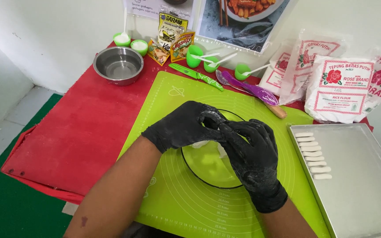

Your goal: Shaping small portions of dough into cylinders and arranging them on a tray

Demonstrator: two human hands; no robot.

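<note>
Both my hands wear black gloves dusted with flour. My left hand and my right hand meet over a clear glass bowl on the green silicone mat. Their fingertips pinch together around a small piece of white dough, which is mostly hidden under the fingers. To the right, a metal tray holds a column of several short white dough sticks along its left side.
On the red table stand a steel bowl, small green cups with spoons, seasoning sachets, a green knife, a purple spatula and bags of flour at the back right.
</note>
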